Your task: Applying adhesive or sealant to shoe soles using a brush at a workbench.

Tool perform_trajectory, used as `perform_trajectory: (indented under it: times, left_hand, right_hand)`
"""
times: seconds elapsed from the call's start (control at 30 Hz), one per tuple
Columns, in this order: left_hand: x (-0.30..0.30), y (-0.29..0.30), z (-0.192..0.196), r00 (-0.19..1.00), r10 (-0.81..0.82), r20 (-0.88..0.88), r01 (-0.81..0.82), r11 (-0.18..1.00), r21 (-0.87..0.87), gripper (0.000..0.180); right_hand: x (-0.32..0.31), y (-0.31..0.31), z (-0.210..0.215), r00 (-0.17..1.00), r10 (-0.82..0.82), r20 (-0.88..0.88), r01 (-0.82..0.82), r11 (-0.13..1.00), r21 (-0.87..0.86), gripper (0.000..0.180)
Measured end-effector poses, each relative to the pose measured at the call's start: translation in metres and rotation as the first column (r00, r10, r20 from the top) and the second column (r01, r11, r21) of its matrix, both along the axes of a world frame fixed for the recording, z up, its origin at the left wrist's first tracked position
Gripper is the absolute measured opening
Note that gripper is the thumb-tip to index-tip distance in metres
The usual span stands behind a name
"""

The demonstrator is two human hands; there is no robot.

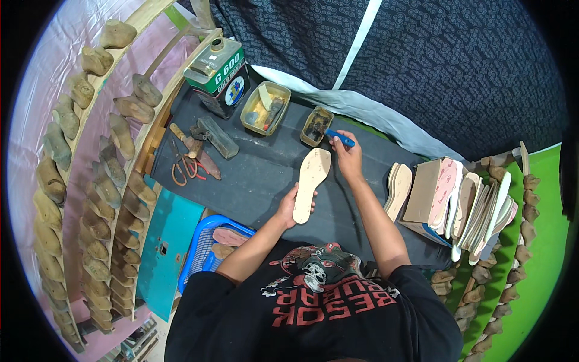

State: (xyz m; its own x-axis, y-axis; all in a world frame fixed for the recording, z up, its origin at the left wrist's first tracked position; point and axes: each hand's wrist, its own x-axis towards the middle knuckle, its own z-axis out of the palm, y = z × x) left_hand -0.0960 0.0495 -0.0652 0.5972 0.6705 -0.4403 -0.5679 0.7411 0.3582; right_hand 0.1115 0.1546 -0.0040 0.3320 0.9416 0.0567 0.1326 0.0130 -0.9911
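Observation:
My left hand [289, 207] is closed around the heel end of a pale shoe insole [312, 184], which it holds up over the dark work table with the wider end pointing away from me. In my right hand [348, 154] is the blue handle of a brush [341, 138]. The brush's far end dips into a small rectangular tub [316, 125] with dark, crusted insides, so its bristles are hidden. Left of that tub stands a larger yellowish tub [265, 108] with a pale scraper-like piece and other small tools in it.
A green and black metal can [218, 75] stands at the back left. Nearby lie scissors [179, 163], red-handled pliers [194, 169], a hammer [187, 140] and a dark block [218, 137]. Insole stacks [398, 187] and a box [429, 193] are at the right. A blue basket [196, 244] and shoe lasts [96, 211] flank the left.

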Motion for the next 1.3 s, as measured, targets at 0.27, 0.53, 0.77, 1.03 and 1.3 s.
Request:
perform_trajectory:
  times: [0.27, 0.53, 0.77, 1.03, 1.3]
  left_hand:
    - [-0.001, 0.002, 0.006, 0.996, -0.025, -0.085, 0.03, 0.998, 0.063, 0.053]
    - [0.003, 0.0, 0.011, 0.989, -0.019, -0.147, 0.032, 0.996, 0.089, 0.054]
    - [0.021, -0.009, 0.007, 0.993, -0.078, -0.09, 0.087, 0.991, 0.105, 0.055]
    - [0.056, -0.016, 0.023, 0.977, -0.176, -0.117, 0.19, 0.974, 0.12, 0.057]
    - [0.073, -0.026, 0.027, 0.973, -0.189, -0.13, 0.211, 0.96, 0.181, 0.058]
  right_hand:
    - [0.002, 0.003, -0.003, 0.999, 0.009, -0.049, -0.009, 1.0, -0.008, 0.024]
    - [0.015, -0.019, 0.016, 0.991, -0.015, -0.13, 0.027, 0.995, 0.093, 0.022]
    - [0.046, -0.06, 0.052, 0.987, -0.073, -0.143, 0.083, 0.994, 0.068, 0.014]
    - [0.065, -0.098, 0.049, 0.999, -0.037, 0.018, 0.038, 0.998, -0.04, 0.013]
    - [0.09, -0.11, 0.049, 0.979, -0.198, 0.056, 0.195, 0.979, 0.054, 0.016]
